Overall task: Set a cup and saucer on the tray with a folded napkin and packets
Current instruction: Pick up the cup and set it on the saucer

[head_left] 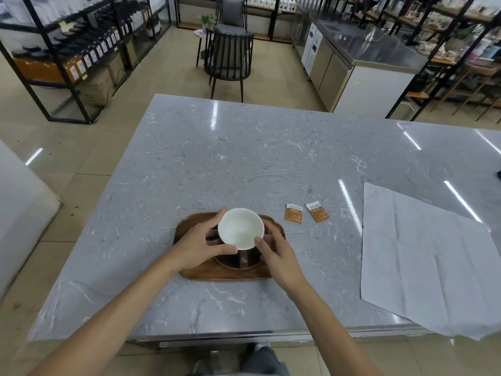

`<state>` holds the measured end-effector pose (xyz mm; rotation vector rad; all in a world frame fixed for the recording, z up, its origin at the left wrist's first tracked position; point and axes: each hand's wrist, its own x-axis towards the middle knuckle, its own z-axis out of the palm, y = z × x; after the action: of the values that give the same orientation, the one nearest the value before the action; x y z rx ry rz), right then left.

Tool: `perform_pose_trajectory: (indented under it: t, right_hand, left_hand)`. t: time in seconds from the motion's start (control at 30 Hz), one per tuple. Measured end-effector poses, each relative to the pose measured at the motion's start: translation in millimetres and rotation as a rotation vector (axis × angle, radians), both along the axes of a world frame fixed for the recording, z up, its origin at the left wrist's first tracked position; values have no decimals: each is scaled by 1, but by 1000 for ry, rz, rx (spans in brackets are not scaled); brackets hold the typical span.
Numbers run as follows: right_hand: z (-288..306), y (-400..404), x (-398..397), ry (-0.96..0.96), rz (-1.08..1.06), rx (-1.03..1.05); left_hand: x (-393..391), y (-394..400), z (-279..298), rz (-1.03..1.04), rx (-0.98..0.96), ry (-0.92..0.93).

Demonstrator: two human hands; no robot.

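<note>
Two hands on the cup (pixel 240 230), that's what we see. The left hand (pixel 202 246) curls round its left side, thumb at the near rim and fingers over the far rim. The right hand (pixel 278 256) holds the right side, thumb tip on the near right rim, fingers partly hidden behind the cup. The cup is white inside and brown outside, with its handle (pixel 243 259) pointing towards us. It sits over a dark saucer (pixel 233 263); we can't tell whether it touches the saucer or is just above it.

The saucer lies on a wooden tray (pixel 225 274), which sits on the near part of the grey marble worktop (pixel 244 147), roughly centred left to right.

Two orange and white packets (pixel 294 213) (pixel 317 211) lie flat on the worktop just right of the tray's far right corner, side by side and apart from each other. Neither is on the tray.

The napkin (pixel 423 264) is well to the right, spread out flat with its crease lines showing. Its near right corner overhangs the worktop edge.

A dark chair (pixel 230 59) stands on the floor beyond the far edge of the worktop.
</note>
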<state>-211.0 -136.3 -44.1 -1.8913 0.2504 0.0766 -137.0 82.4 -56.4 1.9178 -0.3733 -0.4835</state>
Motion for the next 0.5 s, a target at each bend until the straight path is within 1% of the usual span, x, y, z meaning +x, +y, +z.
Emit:
perform_pose_trajectory:
  t: [0.2, 0.33, 0.5]
  right_hand:
    - [-7, -2, 1, -10, 3, -3]
    - [-5, -2, 0, -15, 56, -21]
    - [-5, -3, 1, -18, 47, -6]
  left_hand:
    - [0, 0, 0, -21, 8, 20]
    - [-1, 0, 3, -28, 6, 34]
    - [-1, 1, 5, -39, 26, 46]
